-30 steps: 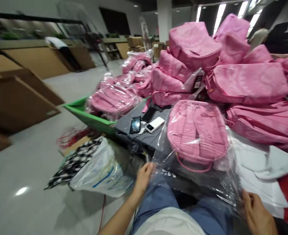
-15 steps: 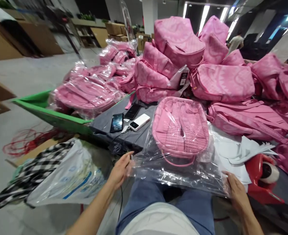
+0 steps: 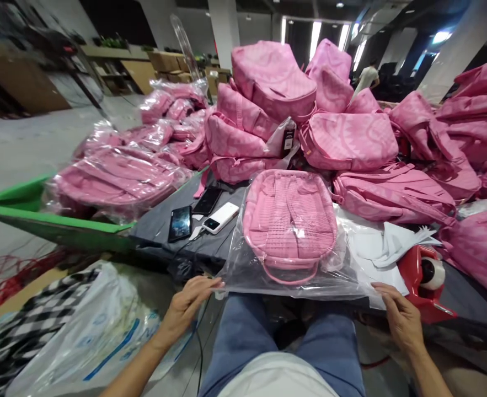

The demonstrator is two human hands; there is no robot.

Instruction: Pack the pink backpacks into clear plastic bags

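While left hand (image 3: 187, 307), right hand (image 3: 399, 320) pinch clear bag (image 3: 353, 278), fingers closed, pink backpack (image 3: 288, 220) inside

One head-worn camera faces forward and down over blue trousers (image 3: 280, 342) onto a nearby pink backpack in clear plastic (image 3: 288, 220).

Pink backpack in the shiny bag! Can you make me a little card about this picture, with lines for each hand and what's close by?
Main thing: pink patterned backpack inside a clear plastic bag
Left hand: on the bag's near edge
Right hand: pinching the bag's near corner
Nearby: red tape dispenser, white power bank, black smartphone
Behind: heap of pink backpacks
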